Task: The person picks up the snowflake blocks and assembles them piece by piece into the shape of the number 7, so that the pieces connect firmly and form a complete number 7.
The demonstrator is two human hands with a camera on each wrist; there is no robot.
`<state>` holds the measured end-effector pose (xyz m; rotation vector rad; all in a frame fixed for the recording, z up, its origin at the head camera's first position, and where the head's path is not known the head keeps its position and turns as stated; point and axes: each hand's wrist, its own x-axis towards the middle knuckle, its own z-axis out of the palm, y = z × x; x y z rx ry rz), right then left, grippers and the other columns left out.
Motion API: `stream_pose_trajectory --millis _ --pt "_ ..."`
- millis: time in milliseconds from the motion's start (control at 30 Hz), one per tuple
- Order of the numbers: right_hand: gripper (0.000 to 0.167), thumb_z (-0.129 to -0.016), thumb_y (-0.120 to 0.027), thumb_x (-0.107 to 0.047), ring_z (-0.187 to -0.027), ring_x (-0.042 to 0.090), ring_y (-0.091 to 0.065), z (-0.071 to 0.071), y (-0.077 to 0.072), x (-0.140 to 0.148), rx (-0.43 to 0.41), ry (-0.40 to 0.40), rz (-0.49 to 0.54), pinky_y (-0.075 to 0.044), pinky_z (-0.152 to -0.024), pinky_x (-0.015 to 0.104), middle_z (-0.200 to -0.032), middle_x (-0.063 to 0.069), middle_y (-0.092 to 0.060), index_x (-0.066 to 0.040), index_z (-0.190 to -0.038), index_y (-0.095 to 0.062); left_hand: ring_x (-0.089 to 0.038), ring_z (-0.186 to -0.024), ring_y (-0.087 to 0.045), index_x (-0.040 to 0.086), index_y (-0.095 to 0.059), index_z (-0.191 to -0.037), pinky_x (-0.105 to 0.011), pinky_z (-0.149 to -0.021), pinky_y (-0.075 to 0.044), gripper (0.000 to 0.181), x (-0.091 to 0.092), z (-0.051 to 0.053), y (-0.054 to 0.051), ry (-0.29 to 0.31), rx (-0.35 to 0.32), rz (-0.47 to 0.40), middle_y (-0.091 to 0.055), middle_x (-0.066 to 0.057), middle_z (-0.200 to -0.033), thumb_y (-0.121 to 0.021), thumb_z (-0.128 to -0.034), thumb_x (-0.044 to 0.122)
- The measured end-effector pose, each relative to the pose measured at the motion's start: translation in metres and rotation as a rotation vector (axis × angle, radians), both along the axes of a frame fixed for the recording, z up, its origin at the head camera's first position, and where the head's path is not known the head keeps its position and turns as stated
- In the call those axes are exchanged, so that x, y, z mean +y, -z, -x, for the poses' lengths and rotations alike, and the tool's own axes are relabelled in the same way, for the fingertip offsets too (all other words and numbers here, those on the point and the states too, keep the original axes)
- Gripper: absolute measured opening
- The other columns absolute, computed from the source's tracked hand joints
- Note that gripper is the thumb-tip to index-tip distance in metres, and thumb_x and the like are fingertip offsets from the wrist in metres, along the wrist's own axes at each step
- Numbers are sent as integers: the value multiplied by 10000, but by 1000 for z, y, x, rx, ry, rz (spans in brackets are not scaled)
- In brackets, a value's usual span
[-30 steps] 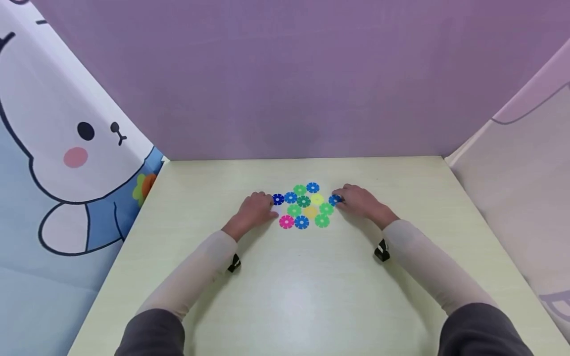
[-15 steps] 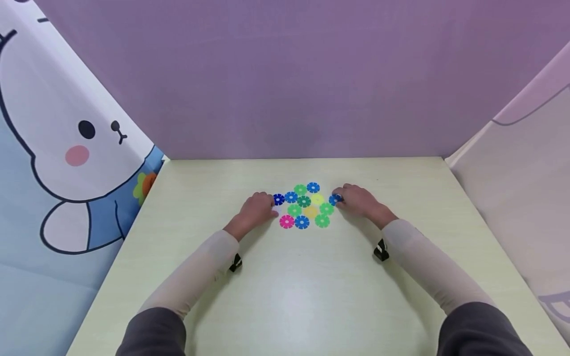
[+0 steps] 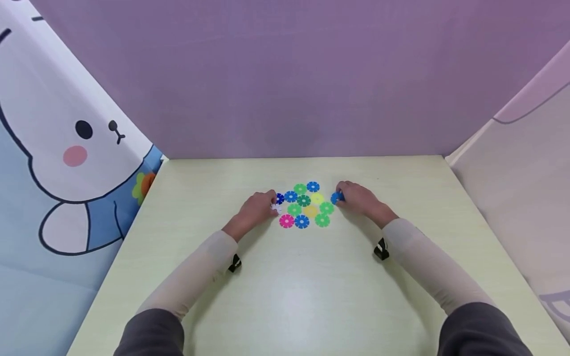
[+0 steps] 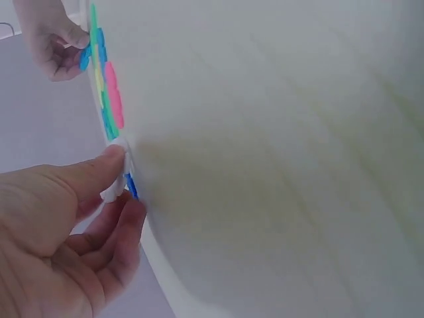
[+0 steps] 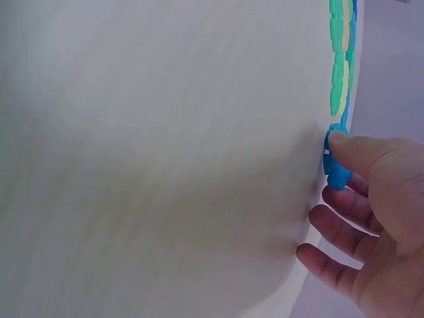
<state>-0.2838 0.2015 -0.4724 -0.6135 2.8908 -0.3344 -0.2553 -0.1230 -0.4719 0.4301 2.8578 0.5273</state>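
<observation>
My left hand pinches a white notched disc between thumb and fingers at the left end of a flat group of coloured discs. A dark blue disc lies right by its fingertips. At the group's right end my right hand pinches a blue disc, tilted up from the table. Between the hands lie green, yellow, blue and pink discs, among them a pink one and a light green one.
The discs lie on a pale table towards its far edge. Behind it rises a purple panel. A cloth with a cartoon figure hangs at the left, and a pale cloth at the right.
The white disc has tilted up in my left hand, showing more of its face. My right fingers have shifted slightly on the blue disc, which is tilted more. The other discs have not moved.
</observation>
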Motion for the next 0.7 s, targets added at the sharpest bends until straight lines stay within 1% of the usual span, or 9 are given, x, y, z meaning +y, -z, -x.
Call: stream_pose_trajectory --millis 167,333,400,533,600,700 --pt "388 -984 -683 -213 -1083 294 -635 -2 -2 1 7 -9 18 -548 -990 481 -1196 152 -656 -11 -1303 -596 -196 -900 -633 119 -629 -1118 -317 -825 -566 200 -5 0 -5 -8 -46 -95 -709 -73 -1035 -727 -956 182" --pt "331 -983 -686 -184 -1047 284 -653 -5 -4 6 37 -39 35 -561 -974 471 -1162 143 -689 -14 -1264 -642 -198 -944 -649 127 -651 -1163 -302 -827 -578 220 -8 2 -6 -19 -97 -144 -710 -75 -1062 -719 -964 192" --pt "292 -981 -690 -182 -985 266 -653 -6 -5 9 45 -43 50 -571 -946 459 -1117 128 -707 -21 -1223 -660 -191 -926 -642 129 -654 -1170 -282 -799 -574 228 -8 3 -7 -25 -117 -160 -702 -67 -1049 -718 -965 205" --pt "222 -984 -686 -197 -861 224 -644 -7 -8 14 52 -42 81 -583 -857 431 -1019 103 -732 -45 -1144 -670 -177 -828 -639 122 -658 -1171 -245 -705 -565 240 -7 1 -10 -54 -170 -223 -680 -63 -990 -724 -961 219" --pt "216 -988 -682 -216 -825 204 -645 -8 -9 15 50 -34 86 -585 -811 409 -990 96 -737 -58 -1134 -663 -172 -782 -657 114 -665 -1171 -235 -676 -572 245 -6 1 -12 -69 -199 -270 -676 -71 -969 -727 -959 220" --pt "232 -996 -673 -237 -803 180 -643 -9 -10 16 52 -20 83 -581 -776 374 -980 88 -738 -65 -1149 -650 -173 -761 -694 109 -676 -1176 -244 -673 -596 246 -4 0 -16 -89 -247 -357 -680 -87 -965 -728 -958 210"
